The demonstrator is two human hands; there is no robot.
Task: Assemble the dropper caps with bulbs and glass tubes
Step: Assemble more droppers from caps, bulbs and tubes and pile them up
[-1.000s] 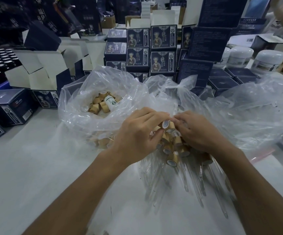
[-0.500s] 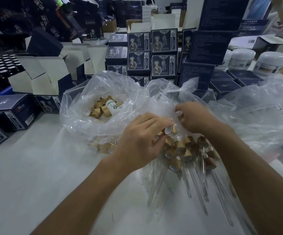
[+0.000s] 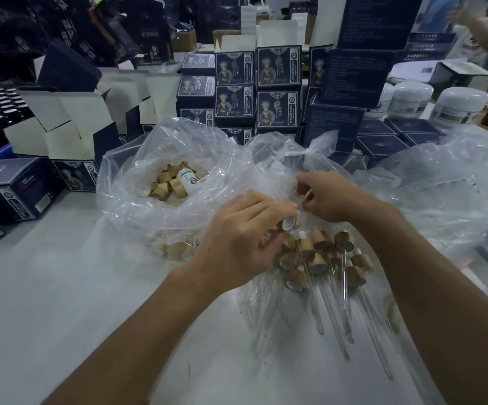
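Cap [image 3: 289,223] pinched in left hand [image 3: 241,244], open end turned toward right hand [image 3: 329,197], apparently ready for a part, while right hand pinches into clear bag [image 3: 429,182]; finished droppers [image 3: 318,261] lie below on counter [image 3: 61,287]

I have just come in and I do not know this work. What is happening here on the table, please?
A person is putting dropper caps together at a white table. The left hand holds one bamboo-coloured cap in its fingers, while the right hand reaches into a clear plastic bag. Finished droppers with glass tubes lie below the hands. Another bag holds loose caps.
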